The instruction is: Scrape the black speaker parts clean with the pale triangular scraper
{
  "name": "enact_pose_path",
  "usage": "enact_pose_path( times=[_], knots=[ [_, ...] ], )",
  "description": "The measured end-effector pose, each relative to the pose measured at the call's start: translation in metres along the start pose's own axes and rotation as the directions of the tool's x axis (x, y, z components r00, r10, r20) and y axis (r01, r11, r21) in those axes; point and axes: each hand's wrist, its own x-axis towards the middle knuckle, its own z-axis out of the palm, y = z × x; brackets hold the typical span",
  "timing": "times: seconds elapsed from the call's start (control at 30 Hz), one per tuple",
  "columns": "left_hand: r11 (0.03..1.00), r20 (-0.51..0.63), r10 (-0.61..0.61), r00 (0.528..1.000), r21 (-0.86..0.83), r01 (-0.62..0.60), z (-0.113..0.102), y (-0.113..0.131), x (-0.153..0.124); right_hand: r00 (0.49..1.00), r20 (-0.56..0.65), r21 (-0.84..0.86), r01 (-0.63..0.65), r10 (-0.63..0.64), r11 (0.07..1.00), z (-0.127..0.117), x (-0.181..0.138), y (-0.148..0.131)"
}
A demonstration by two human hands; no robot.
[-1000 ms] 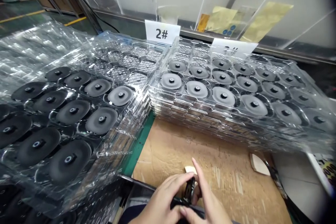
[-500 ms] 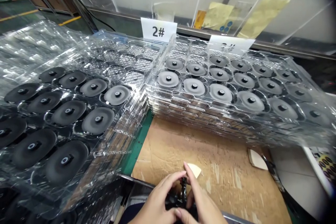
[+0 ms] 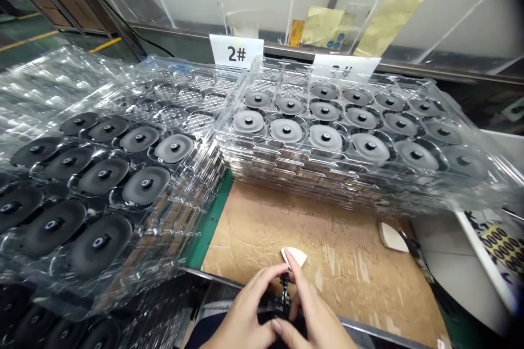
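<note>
At the lower middle, my left hand [image 3: 244,311] and my right hand [image 3: 313,311] come together at the board's near edge. Their fingertips meet, and the thumbs touch lower down. Between them is a small black part [image 3: 285,286], gripped by the fingers of both hands; its lower portion is hidden and its kind is unclear. Just beyond the fingertips, a cream wedge-shaped piece [image 3: 298,257] lies on the brown board [image 3: 262,223].
Stacked clear trays [image 3: 286,161] with black round discs [image 3: 326,137] stand behind the board; another tray stack [image 3: 164,229] is at left. A second cream piece [image 3: 393,237] lies at right, near a white container [image 3: 442,251] and a sheet of round stickers [image 3: 497,242]. A "2#" sign [image 3: 236,53] stands behind.
The view has shifted slightly, so the trays and signs appear further left. Both hands keep nearly the same pose around the black part.
</note>
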Motion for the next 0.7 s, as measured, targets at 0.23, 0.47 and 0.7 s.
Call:
enact_pose_path(
  times=[0.23,0.47,0.7],
  knots=[
    [1.000,-0.016,0.005,1.000,0.012,-0.005,0.003,0.009,-0.001,1.000,-0.017,0.027,0.023,-0.022,0.999,0.000,-0.002,0.004],
    [0.998,0.036,-0.064,0.997,0.025,0.064,-0.002,0.015,0.003,1.000,-0.003,0.020,-0.003,0.003,1.000,-0.004,-0.004,0.003],
    [0.998,0.044,0.017,0.999,0.055,-0.019,-0.006,0.013,0.004,1.000,0.012,0.013,0.007,-0.007,1.000,-0.002,-0.002,0.005]
  ],
)
